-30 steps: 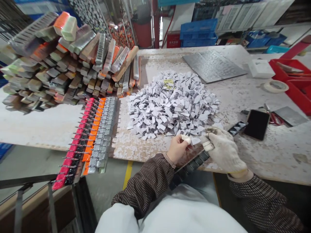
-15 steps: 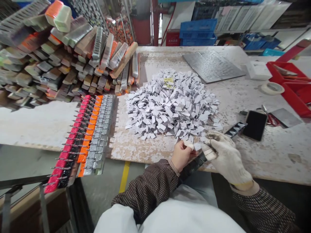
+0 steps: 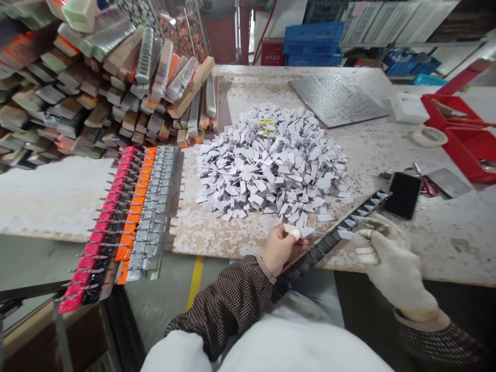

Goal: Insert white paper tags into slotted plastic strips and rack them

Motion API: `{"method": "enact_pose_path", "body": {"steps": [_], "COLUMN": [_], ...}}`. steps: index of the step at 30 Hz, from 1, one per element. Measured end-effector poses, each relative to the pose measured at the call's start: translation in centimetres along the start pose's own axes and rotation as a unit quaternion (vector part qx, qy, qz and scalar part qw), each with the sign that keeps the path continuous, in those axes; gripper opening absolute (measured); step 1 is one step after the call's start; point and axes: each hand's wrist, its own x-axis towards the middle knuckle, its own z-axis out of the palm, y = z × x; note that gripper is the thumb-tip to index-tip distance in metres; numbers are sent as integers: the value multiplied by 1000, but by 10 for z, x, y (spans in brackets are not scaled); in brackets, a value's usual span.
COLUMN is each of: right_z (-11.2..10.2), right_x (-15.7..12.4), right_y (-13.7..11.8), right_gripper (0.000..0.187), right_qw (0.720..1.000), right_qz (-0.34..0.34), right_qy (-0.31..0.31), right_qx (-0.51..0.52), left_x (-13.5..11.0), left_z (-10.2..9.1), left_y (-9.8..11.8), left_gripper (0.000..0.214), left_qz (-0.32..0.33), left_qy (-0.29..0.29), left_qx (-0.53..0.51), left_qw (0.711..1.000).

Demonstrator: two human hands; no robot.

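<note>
My left hand [image 3: 282,249], bare with a white finger cot [image 3: 293,231] on one finger, pinches a small white paper tag [image 3: 308,231] at the near edge of the tag heap. My right hand [image 3: 389,261], in a white knit glove, grips another white tag [image 3: 344,234] against a long black toothed strip [image 3: 325,247]. That strip runs diagonally between my hands, from my lap up onto the board. Several white tags sit along its far end. My sleeves are brown checked, and a white apron [image 3: 271,346] covers my lap.
A heap of white tags [image 3: 271,165] lies on the speckled board table [image 3: 232,232]. Stacked bars [image 3: 96,88] and pink, orange and silver strips [image 3: 135,222] fill the left. A phone [image 3: 403,195], scissors [image 3: 430,186], tape roll [image 3: 428,137] and red tray [image 3: 465,139] lie right.
My right hand has moved right, away from my left hand, and the black strip now shows along its length. My left hand stays near the heap. The whole view has shifted slightly left.
</note>
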Motion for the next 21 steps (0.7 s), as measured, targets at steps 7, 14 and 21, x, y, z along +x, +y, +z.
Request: {"method": "enact_pose_path", "body": {"steps": [7, 14, 21], "right_z": [25, 22, 16], "right_x": [-17, -13, -11], "right_y": [7, 10, 9], "right_gripper": [20, 22, 24], "right_qw": [993, 993, 987], "right_qz": [-80, -78, -106], "right_qy": [32, 18, -5], "right_qx": [-86, -88, -123], "left_x": [-7, -11, -6], "left_z": [-8, -6, -9], "left_y": [-6, -8, -12], "left_gripper": [33, 33, 45], "left_qz": [-23, -36, -25], "left_qy": [5, -30, -68], "left_qx": [-20, -13, 22], "left_qw": [1000, 999, 997]}}
